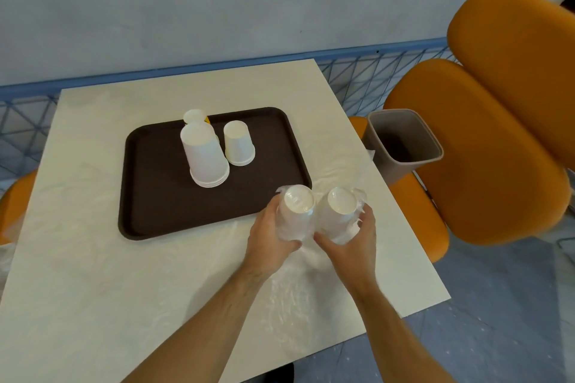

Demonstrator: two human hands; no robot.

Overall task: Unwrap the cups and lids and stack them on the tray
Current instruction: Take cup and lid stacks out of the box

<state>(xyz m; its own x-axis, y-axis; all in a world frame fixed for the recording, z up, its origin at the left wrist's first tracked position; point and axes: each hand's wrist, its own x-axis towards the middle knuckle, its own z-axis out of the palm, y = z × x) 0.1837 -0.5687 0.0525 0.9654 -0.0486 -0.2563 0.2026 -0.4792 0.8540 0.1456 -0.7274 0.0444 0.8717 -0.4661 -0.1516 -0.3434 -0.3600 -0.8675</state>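
Observation:
A dark brown tray (161,196) lies on the white table. On it stand upside-down stacks of white paper cups: a large stack (205,158), a smaller stack (239,143) to its right, and another (194,116) behind. At the tray's near right corner my left hand (270,233) grips a plastic-wrapped stack of white cups (297,211), bottom up. My right hand (351,242) grips a second wrapped stack (340,211) right beside it. Clear plastic wrap covers both stacks.
A thin clear plastic sheet (289,298) lies crumpled over the table's near right part. A grey-brown waste bin (401,146) stands at the table's right edge, on an orange padded seat (485,140). A blue mesh rail runs behind the table.

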